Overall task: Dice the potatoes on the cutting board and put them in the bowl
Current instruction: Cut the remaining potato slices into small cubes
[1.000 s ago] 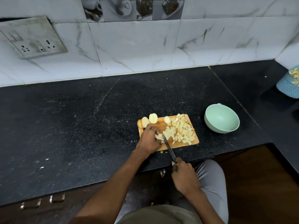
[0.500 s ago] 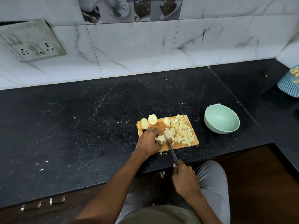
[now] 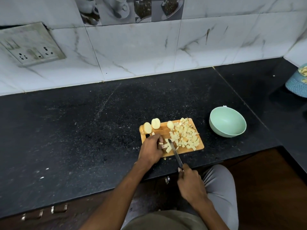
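The wooden cutting board (image 3: 172, 138) is lying on the black desk (image 3: 83, 130) close to its front edge, and I am taking it as the landmark; the left hand (image 3: 152, 149) is resting on the near left part of the board with its fingers curled over a few potato strips (image 3: 164, 145), probably to keep them from sliding while the blade is coming down; the right hand (image 3: 191, 183) is staying in front of the board, off the desk edge, and is gripping the handle of the knife (image 3: 174, 151), whose blade is reaching over the near edge of the board and touching the pieces just beside the left fingers; the diced potato (image 3: 184, 135) is forming a loose pile on the right half of the board, likely pushed there to leave room for cutting; three uncut potato halves (image 3: 155, 123) are waiting along the far left edge of the board, so in my judgement the dicing is somewhat past the middle; one small piece is lying on the desk just in front of the board; the green bowl (image 3: 227, 121) is standing to the right of the board, near but apart, and nothing is showing inside it, so the transfer is not yet begun; a blue basket (image 3: 297, 83) far to the right of the board is holding some yellowish pieces that I cannot identify.
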